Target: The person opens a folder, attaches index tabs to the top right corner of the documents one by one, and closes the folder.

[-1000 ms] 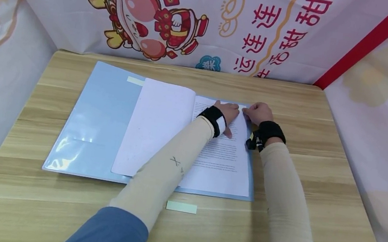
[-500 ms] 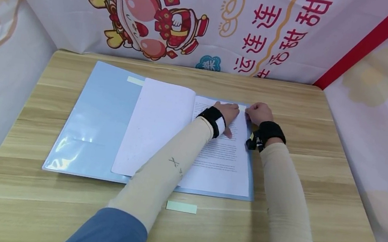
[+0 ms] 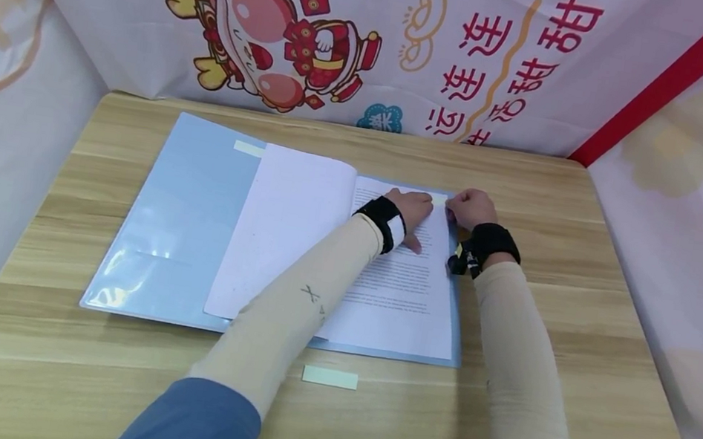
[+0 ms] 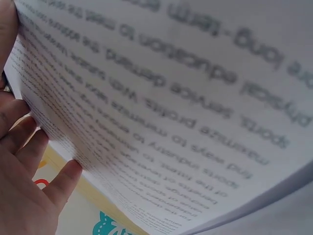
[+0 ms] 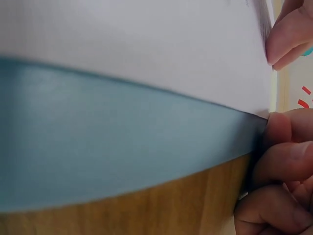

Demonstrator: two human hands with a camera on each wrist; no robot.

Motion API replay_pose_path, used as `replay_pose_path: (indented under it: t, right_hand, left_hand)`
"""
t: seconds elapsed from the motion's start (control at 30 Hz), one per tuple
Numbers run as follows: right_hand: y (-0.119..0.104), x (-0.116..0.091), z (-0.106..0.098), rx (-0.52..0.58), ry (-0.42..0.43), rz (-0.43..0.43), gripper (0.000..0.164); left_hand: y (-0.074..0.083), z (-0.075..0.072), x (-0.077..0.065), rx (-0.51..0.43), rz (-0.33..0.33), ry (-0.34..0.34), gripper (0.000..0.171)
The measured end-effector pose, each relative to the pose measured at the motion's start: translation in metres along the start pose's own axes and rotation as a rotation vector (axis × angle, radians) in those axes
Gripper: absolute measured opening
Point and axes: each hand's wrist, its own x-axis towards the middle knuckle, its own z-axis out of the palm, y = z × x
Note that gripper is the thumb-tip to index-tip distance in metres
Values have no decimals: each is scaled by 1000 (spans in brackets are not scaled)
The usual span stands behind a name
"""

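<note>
A light-blue folder (image 3: 191, 204) lies open on the wooden table, with a blank white page (image 3: 298, 212) turned left and a printed page (image 3: 404, 328) on the right. My left hand (image 3: 412, 209) rests on the upper part of the printed page, fingers extended and thumb apart. At that page's upper right corner, my right hand (image 3: 473, 209) has curled fingers and pinches the corner. Between the hands shows a small pale sticky strip (image 3: 439, 199). In the right wrist view, curled fingers (image 5: 279, 169) meet the page corner; the left fingers (image 5: 289, 36) are above.
Another pale strip (image 3: 248, 149) sticks out beside the blank page's top. A light-green strip (image 3: 330, 377) lies on the table (image 3: 575, 356) in front of the folder. A printed cloth (image 3: 350, 39) hangs behind the table's far edge.
My right fingertips have slid slightly right along the page's top corner, and more of the pale strip shows. The left hand stays in place on the page.
</note>
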Motion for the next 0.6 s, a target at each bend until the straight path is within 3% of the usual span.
replay_pose_path:
  t: [0.2,0.4,0.6]
  right_hand:
    - [0,-4,0,69,-8,14,22]
    - [-6,-11,1,107,-10,-34,22]
    - [-11,-15,-8,136,16,-16,25]
  left_hand:
    - [-4,6,3,57,-1,-33,84]
    - [-13,13,13,59,-19,-33,84]
    - [-31,2,19,58,-38,-3,86]
